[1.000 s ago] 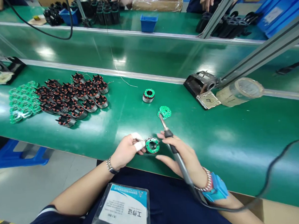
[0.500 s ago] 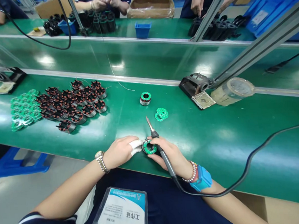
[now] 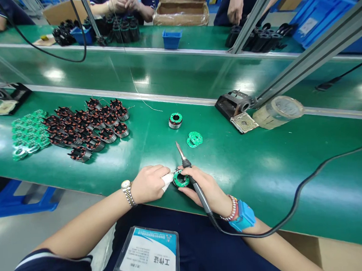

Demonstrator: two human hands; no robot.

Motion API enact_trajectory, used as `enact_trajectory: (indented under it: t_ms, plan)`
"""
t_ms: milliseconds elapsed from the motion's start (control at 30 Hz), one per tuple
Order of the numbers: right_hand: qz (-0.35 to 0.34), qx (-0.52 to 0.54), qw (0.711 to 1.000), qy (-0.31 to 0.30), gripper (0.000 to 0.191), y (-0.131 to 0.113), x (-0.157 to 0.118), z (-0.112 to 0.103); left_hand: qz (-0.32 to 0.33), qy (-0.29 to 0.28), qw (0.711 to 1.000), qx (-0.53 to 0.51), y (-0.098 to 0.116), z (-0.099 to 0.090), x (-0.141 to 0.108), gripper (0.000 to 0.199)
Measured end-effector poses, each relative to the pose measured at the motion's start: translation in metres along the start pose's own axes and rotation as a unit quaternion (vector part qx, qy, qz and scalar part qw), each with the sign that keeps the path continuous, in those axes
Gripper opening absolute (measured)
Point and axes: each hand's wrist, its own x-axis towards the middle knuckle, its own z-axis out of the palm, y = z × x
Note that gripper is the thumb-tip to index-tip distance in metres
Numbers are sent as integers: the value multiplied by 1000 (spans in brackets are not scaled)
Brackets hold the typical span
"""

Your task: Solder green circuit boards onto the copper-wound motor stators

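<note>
**A:** lol what's that in the left hand [image 3: 147,184]?

**B:** Wound stator [image 3: 181,178], round, with a green circuit board on top, right at the near edge of the green bench [image 3: 262,179]. Taped fingers are together, clamped on its left side.

**A:** Right hand [image 3: 203,189]?

**B:** Fingers wrapped around a soldering iron [image 3: 190,176], tip clear of the board. Farther out sit a loose green board [image 3: 195,139] and another stator [image 3: 175,120].

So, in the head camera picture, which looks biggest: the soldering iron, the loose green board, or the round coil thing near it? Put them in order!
1. The soldering iron looks biggest, because it's much longer.
2. The loose green circuit board and the round coil part look about the same size, so I can't rank those two.
</note>
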Motion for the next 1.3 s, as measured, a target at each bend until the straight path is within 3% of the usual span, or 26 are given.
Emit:
enact_trajectory:
  t_ms: [100, 267, 367, 567, 733, 833, 1000, 1100, 1167, 1300]
  plan:
    - [-3, 6, 1000, 3, 30, 0, 0, 1, -52, -30, 993, -103, -1, -2, 6, 23]
    - [3, 8, 1000, 2, 29, 2, -1, 1, -132, -71, 945, -290, -7, -5, 15, 21]
    - [1, 8, 1000, 2, 30, 2, 0, 1, -156, -64, 946, -278, -8, -5, 14, 15]
    - [-3, 6, 1000, 3, 30, 2, 1, 1, -131, 5, 957, -258, -4, -1, 6, 18]
    - [-4, 5, 1000, 3, 31, 3, 1, 1, -183, 0, 927, -328, -4, 0, 9, 12]
    - [-3, 3, 1000, 3, 29, 3, 1, 1, -245, -19, 875, -417, -4, -1, 13, 6]
    - [3, 2, 1000, 2, 27, 1, 2, 0, -385, -106, 701, -591, -1, -2, 20, 9]
    - [1, 0, 1000, 1, 27, 2, 2, 0, -429, -126, 615, -649, 1, -3, 25, 11]
    - [-4, -1, 1000, 0, 28, 3, 2, 0, -451, -125, 591, -657, 2, -4, 26, 12]
    - [-13, 5, 1000, -7, 29, 6, 2, -1, -453, -69, 630, -627, 2, -3, 24, 16]
